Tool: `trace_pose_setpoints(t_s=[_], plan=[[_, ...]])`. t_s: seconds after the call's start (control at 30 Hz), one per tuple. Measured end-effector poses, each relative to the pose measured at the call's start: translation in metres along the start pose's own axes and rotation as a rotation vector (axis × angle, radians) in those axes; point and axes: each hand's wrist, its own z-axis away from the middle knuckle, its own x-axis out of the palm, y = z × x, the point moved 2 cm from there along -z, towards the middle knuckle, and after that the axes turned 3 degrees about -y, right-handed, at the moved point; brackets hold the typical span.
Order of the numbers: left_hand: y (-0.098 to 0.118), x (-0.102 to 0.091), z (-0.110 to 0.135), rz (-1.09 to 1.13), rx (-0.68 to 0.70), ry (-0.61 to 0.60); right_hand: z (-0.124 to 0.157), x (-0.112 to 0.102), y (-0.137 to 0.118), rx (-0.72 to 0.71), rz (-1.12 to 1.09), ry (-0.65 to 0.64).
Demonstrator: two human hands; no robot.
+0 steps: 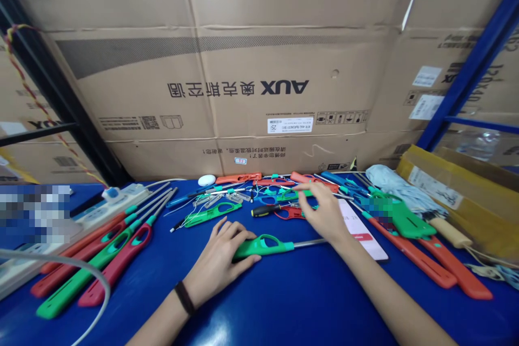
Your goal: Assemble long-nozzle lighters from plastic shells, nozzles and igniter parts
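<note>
My left hand [221, 257], with a dark band at the wrist, grips the rear of a green long-necked lighter [265, 247] lying on the blue table. Its metal tube points right and passes behind my right forearm. My right hand [324, 211] is over the loose parts beyond the lighter, thumb and forefinger curved and apart. Near those fingertips lie a green casing [286, 194] and a red casing [288, 212]; whether the fingers touch either, I cannot tell. A black-and-yellow screwdriver [265, 210] lies just left of them. Another green casing [213, 214] with a wire sits beyond my left hand.
Red and green lighters [97, 265] lie at left beside a white power strip [87, 213]. A phone [367, 232] lies by my right forearm. Orange-handled lighters [421, 254], a folded umbrella [401, 189] and a yellow-taped box [458, 194] are at right. Cardboard [243, 65] stands behind.
</note>
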Motion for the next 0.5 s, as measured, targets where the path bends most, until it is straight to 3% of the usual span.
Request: trace_pose_setpoints(t_s=[0.1,0.23,0.33,0.5], plan=[[0.001,0.001,0.000,0.015,0.005,0.005,0.008,0.020,0.000,-0.060,0.045,-0.289],[0.002,0.001,0.000,0.021,0.009,0.004,0.017,0.041,0.003,-0.078,0.108,-0.513],[0.005,0.001,0.000,0.025,0.025,-0.013,0.018,0.050,0.004,-0.122,0.106,-0.565],[0.011,0.001,0.001,0.049,0.068,-0.038,0.015,0.054,-0.001,-0.233,0.103,-0.531]])
